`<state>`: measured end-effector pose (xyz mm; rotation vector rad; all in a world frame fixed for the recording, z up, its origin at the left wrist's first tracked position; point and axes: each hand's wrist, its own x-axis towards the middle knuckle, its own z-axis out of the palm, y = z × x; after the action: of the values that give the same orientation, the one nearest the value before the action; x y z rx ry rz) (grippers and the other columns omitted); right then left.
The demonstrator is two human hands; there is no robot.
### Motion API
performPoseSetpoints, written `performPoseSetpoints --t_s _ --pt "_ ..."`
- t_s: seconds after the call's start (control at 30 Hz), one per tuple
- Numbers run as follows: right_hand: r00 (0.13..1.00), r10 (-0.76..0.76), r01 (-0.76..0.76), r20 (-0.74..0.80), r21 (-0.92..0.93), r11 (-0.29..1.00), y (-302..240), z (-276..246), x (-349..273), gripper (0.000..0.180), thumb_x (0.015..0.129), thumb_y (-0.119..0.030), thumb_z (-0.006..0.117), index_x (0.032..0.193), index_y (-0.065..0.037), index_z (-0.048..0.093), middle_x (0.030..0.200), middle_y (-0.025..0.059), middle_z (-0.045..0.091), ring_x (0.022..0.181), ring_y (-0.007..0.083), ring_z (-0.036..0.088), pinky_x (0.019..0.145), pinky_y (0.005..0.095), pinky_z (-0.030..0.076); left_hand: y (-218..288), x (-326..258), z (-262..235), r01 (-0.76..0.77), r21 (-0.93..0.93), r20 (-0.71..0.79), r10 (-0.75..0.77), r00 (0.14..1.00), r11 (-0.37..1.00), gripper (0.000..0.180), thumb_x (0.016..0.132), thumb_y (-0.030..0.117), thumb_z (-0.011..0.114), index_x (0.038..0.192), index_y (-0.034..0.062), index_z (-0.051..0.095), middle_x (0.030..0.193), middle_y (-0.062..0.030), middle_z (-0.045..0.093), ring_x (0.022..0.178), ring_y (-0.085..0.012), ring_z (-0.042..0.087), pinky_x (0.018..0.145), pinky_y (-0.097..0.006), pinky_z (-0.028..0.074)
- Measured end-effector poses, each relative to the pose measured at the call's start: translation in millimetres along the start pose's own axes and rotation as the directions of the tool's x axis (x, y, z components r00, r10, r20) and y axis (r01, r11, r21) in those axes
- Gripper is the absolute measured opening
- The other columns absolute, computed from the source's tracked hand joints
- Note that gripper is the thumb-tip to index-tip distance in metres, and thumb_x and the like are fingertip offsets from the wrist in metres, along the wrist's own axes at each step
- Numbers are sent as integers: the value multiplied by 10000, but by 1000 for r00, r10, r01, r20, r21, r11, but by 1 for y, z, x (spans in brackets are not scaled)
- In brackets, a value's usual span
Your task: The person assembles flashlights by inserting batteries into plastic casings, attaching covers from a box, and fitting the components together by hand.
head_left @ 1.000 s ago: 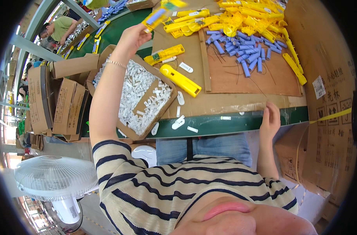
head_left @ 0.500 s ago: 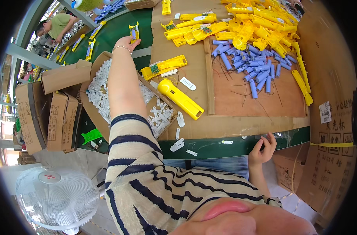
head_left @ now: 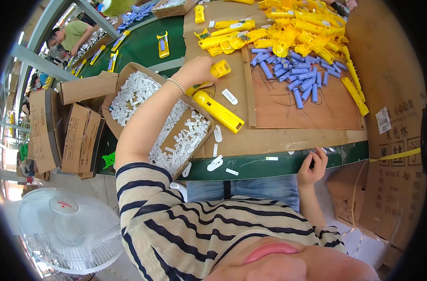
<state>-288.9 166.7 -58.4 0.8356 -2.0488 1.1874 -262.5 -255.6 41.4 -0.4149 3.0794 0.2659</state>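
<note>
My left hand (head_left: 198,69) is closed around a yellow plastic housing (head_left: 221,69), lifted at its far end and slightly blurred. The hand hides most of that piece. Just below it lies a longer yellow casing (head_left: 218,112), closed and tube-like, beside a small white oval cover (head_left: 230,96). On the green surface beyond my left hand rests a yellow housing with a blue cell in it (head_left: 163,45). At the table's front edge, my right hand (head_left: 312,167) is loosely curled, thumb and fingers apart, with nothing visible in it.
A carton of small white plastic parts (head_left: 169,151) stands beneath my left forearm. Blue wired cells (head_left: 300,77) lie on a brown board, with yellow housings (head_left: 307,28) heaped behind. A tall carton (head_left: 396,140) borders the right. A fan (head_left: 70,229) stands lower left; another person (head_left: 75,35) works far left.
My left hand has let go of the yellow housing with the blue cell on the green surface. It has come back right and taken hold of another yellow housing. My right hand stays put.
</note>
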Motion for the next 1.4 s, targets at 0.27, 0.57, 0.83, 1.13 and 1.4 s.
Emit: performPoseSetpoints --t_s 0.27,0.57,0.83,1.13,1.4 --pt "940 321 -342 120 382 859 -20 -2 37 321 767 -10 590 1084 15 545 1236 186 467 1108 282 484 934 363 395 100 -58 -56 -453 -742 -542 -44 839 493 282 800 161 662 997 -4 547 916 -90 641 821 -195 646 728 -299 503" --pt "537 -194 -821 821 562 106 -92 29 80 894 725 -365 712 1397 -50 213 1250 163 474 1105 241 514 906 383 441 174 -140 -53 -279 -950 -266 104 958 138 412 796 58 628 1170 46 455 872 -29 569 777 -138 598 715 -294 494" --pt "141 -378 -947 915 236 217 -122 22 38 517 822 -84 614 1287 -16 402 851 138 650 712 165 638 663 275 510 157 -180 -37 -400 -911 -381 -167 909 -98 443 870 147 606 1253 13 426 878 -26 540 732 -98 569 656 -239 484" --pt "426 -358 -833 831 515 203 -112 -36 62 300 843 -74 553 1117 48 547 786 183 657 691 229 652 618 315 508 151 -185 -2 -479 -878 -448 -342 826 -6 547 947 372 440 1325 -8 331 914 -61 521 677 -150 550 605 -289 481" --pt "520 -404 -800 752 595 77 -113 -49 75 252 796 22 596 1041 83 594 938 202 657 839 244 662 746 307 526 165 -183 26 -314 -907 -227 -302 926 -281 615 945 533 269 1288 38 389 880 -53 510 670 -149 535 582 -287 475"
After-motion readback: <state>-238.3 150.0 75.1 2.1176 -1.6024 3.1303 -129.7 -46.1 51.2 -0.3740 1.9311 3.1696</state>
